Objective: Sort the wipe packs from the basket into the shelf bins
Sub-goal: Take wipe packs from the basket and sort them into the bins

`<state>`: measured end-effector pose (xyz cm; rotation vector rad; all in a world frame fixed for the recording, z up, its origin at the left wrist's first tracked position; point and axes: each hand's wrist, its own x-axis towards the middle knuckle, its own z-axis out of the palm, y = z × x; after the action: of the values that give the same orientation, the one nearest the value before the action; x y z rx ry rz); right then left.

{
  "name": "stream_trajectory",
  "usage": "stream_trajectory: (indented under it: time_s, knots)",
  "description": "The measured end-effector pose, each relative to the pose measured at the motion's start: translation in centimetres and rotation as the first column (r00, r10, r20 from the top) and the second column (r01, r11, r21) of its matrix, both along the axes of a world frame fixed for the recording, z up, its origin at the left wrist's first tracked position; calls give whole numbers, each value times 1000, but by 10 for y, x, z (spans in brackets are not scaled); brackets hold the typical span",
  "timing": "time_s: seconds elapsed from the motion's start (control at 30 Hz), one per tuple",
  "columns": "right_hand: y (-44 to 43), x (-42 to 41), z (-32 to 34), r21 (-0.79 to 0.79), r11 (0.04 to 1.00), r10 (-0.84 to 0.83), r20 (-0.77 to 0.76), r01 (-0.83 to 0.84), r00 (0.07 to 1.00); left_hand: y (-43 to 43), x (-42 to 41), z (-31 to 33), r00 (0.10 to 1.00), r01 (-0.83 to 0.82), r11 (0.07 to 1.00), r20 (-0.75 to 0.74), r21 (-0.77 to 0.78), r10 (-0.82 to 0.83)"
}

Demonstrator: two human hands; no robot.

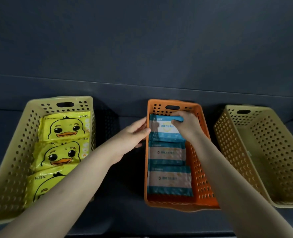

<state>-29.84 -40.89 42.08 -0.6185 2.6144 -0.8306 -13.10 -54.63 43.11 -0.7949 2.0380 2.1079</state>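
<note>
At 9 o'clock a beige bin sits on the dark shelf. It holds three yellow duck packs in a row, one at the far end, one in the middle and one at the near end, the last partly hidden by the left forearm.

The left hand reaches from 7 o'clock to the left wall of the orange bin at the centre. Its fingers lie close together against that wall, level with the far blue pack. I cannot tell whether they pinch the wall, the pack's edge or only rest there.

Three blue-and-white packs lie flat inside the orange bin: the far blue pack, a middle one and a near one. The far pack overlaps the middle one.

The right hand comes in from 5 o'clock. Its fingers curl over the far blue pack's corner at 1 o'clock and grip it.

At 3 o'clock stands a second beige bin, apart from the orange one.
</note>
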Motion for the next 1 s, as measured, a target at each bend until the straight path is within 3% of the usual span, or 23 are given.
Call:
stream_trajectory:
  time_s: [0.23,0.7,0.87,1.0]
  knots:
    - [-2,18,-12,108,993,-23,-155,40,988,2,3,5,1000,1,1000,-16,8,-1]
    - [-7,16,-17,139,990,-1,-20,3,1000,1,2,7,1000,-4,1000,6,16,4]
    - [5,14,17,125,986,120,-36,-114,992,-1,4,14,1000,-11,988,5,-156,12]
    - [35,43,60,11,992,127,-188,-128,974,-2,21,36,987,-141,909,-125,-393,99]
